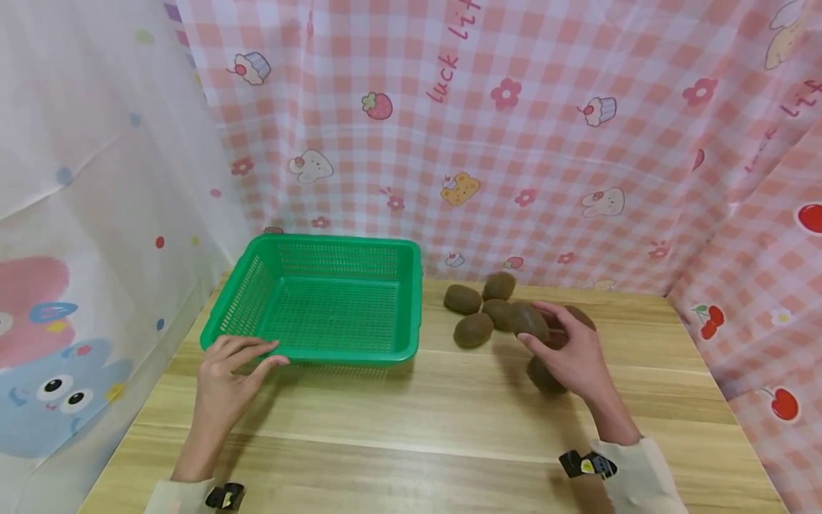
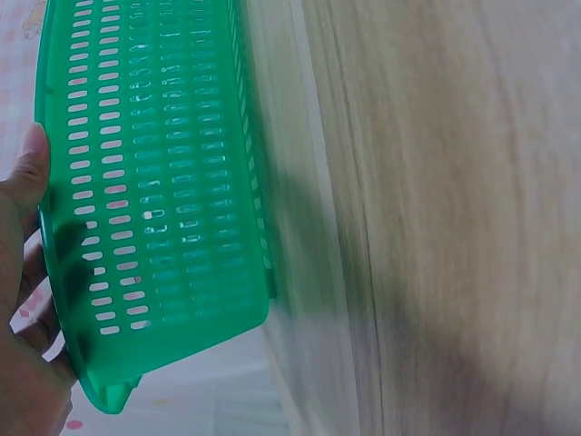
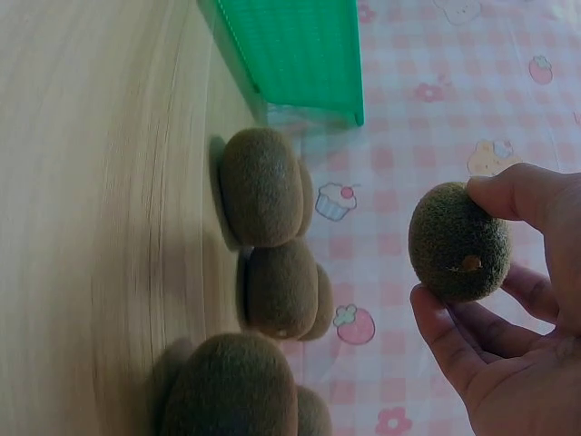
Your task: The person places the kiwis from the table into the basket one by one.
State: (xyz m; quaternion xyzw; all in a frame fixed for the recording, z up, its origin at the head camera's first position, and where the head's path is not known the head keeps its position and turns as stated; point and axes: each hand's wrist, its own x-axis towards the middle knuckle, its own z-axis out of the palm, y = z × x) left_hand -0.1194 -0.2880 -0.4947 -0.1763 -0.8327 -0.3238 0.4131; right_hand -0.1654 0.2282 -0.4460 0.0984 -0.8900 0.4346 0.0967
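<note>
By the far left corner of the table [image 1: 411, 428], a green basket [image 1: 337, 314] is gripped at the rim by the left hand [image 1: 225, 378], its slotted floor exposed. A kiwi [image 1: 530, 323] is pinched above the table by the fingers of the right hand [image 1: 576, 353], near other kiwis [image 1: 473, 330]; its brown end mark is shown only from the right wrist.

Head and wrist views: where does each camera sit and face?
Head: on the head, facing forward and down at basket and loose kiwis; left hand and right hand show.
Left wrist: on that wrist, facing the basket's side; left hand shows.
Right wrist: on that wrist, facing the held kiwi; right hand shows.
Head and right wrist both show loose kiwis.
</note>
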